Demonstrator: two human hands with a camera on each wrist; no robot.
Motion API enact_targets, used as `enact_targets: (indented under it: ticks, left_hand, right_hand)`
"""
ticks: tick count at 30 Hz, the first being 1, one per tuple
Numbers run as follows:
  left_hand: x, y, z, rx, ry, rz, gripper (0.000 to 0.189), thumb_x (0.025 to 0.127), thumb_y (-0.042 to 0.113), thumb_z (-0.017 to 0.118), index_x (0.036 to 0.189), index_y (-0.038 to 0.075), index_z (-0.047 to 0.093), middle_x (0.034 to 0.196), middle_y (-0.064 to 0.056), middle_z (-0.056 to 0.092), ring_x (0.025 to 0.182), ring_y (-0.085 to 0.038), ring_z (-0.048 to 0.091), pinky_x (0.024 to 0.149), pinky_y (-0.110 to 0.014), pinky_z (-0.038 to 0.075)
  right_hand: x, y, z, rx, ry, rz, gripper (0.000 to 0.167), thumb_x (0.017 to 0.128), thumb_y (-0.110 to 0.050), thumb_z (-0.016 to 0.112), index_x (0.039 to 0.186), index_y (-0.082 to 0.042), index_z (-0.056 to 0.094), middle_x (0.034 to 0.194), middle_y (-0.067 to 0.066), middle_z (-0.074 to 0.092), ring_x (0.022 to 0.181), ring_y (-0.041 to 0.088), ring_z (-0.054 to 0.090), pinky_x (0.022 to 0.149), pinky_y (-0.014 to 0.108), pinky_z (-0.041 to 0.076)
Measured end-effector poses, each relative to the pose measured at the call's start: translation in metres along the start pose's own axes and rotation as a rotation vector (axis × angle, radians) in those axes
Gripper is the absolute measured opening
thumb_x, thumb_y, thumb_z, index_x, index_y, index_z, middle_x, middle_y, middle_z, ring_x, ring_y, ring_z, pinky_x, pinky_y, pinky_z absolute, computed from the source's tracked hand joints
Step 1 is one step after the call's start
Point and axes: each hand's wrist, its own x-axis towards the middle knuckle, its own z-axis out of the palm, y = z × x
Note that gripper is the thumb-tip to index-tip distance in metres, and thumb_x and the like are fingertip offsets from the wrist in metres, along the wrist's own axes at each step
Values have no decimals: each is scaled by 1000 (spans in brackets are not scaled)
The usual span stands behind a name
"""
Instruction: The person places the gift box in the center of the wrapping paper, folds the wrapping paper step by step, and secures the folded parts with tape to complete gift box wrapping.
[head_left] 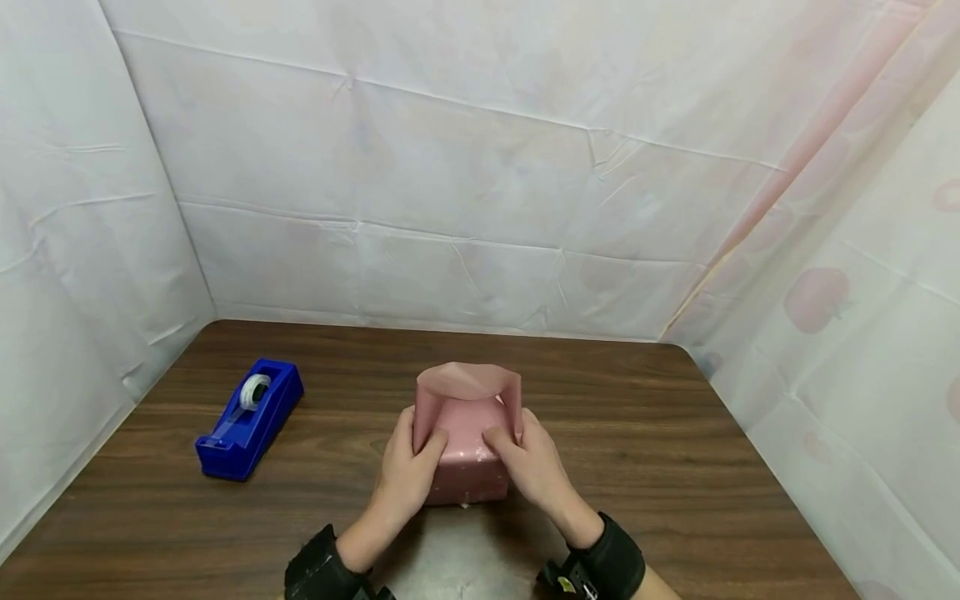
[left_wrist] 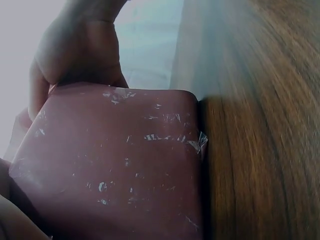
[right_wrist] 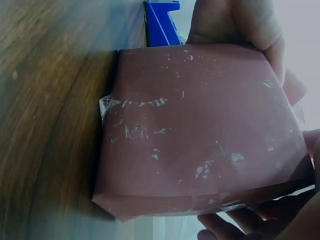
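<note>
A pink paper-wrapped box [head_left: 468,429] stands on the table at the centre of the head view. Its paper rises past the far edge as a loose, bent-over collar. My left hand [head_left: 408,475] grips its left side and my right hand [head_left: 538,468] the right side, both thumbs lying on the upper face. In the left wrist view, shreds of clear tape dot the near face of the box [left_wrist: 115,155]. A crumpled tape end [right_wrist: 106,105] sticks out low on that face in the right wrist view. Most of my fingers are hidden in the head view.
A blue tape dispenser [head_left: 255,417] with a roll of clear tape sits on the left of the brown wooden table [head_left: 615,417]. White sheeting [head_left: 450,167] hangs behind and at both sides. Each wrist wears a black band [head_left: 611,562].
</note>
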Motion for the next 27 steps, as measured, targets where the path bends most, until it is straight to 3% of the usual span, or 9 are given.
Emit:
enact_targets:
  ticks: [3,9,12,16,27]
  left_hand:
    - [1,-1,0,-6,5,-14,33,94,25,57,124,13,53,106,-9,62,94,-19,55,81,-35,43]
    - [4,1,-1,-11,-33,-65,25,101,28,46,118,11,52,89,-10,51,78,-19,49,67,-32,40]
    - [4,2,-2,-11,-50,-87,25,103,29,42,119,13,51,97,-12,54,82,-23,51,68,-33,39]
    - [4,4,-2,1,-60,-97,27,103,29,39,124,16,50,117,-12,56,99,-26,52,77,-37,41]
    - [1,1,-3,37,-83,-56,35,105,32,35,138,22,42,133,-10,52,117,-29,50,93,-53,40]
  right_hand:
    - [0,-1,1,-2,9,11,41,90,-36,62,119,-8,59,108,8,63,93,17,58,81,35,47]
    - [2,-3,1,-2,4,43,38,92,-35,59,118,-7,59,107,6,61,92,17,55,81,34,45]
    - [2,-2,1,-13,3,33,36,94,-33,56,117,-6,60,108,6,61,93,18,55,82,35,45]
    - [2,-1,1,-6,-3,32,33,97,-32,52,115,-5,60,108,7,60,96,18,55,84,37,44]
    - [0,1,2,40,-83,-35,42,102,-26,42,138,-4,45,135,16,49,126,29,47,104,50,35]
